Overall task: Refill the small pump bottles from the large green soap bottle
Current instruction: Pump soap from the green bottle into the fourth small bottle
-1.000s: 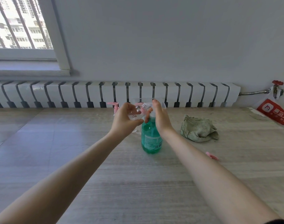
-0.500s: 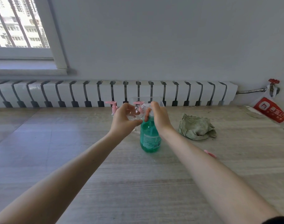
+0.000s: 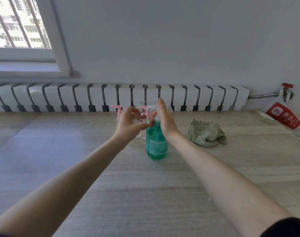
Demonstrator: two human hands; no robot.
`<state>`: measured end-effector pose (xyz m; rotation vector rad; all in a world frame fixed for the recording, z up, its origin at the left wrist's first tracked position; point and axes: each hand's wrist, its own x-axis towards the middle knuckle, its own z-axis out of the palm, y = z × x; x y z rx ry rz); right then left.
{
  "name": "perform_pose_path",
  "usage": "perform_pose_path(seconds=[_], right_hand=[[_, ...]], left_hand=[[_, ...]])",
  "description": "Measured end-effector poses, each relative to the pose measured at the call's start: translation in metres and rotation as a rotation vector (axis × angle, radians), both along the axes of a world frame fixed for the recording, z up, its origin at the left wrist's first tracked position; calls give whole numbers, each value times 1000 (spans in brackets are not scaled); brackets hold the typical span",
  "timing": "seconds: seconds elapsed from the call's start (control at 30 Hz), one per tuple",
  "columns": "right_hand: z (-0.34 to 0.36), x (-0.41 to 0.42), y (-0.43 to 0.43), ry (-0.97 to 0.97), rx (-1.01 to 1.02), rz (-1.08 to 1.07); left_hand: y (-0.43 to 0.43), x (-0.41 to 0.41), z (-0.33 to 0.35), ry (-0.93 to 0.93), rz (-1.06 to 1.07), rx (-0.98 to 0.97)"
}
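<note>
Left hand (image 3: 130, 124) curls its fingers around a small clear bottle (image 3: 139, 119), holding it close beside the white pump head (image 3: 157, 119) of the large green soap bottle (image 3: 156, 144). Right hand (image 3: 165, 119), just beside the left, lies against that pump head with fingers straight and pointing up, thumb at the nozzle. The green bottle stands upright on the tabletop (image 3: 145, 194) directly below both hands. Just beyond the left hand rises a pink pump (image 3: 118, 111). Near the right hand, to its right, lies a crumpled green cloth (image 3: 205, 134); farther right, a red packet (image 3: 282, 117). A white radiator (image 3: 77, 98) lines the wall beyond.
</note>
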<state>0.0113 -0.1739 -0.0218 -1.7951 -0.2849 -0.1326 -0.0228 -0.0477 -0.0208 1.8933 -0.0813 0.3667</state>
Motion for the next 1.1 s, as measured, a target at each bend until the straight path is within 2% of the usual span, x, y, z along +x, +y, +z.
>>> perform_pose_path(seconds=[0.3, 0.63, 1.1], right_hand=[[2, -4, -1, -1, 46, 1], [-1, -1, 2, -11, -39, -59], [13, -14, -4, 45, 3, 51]], left_hand=[[-1, 1, 1, 6, -3, 0], [1, 3, -3, 12, 23, 31], [-2, -2, 6, 22, 14, -24]])
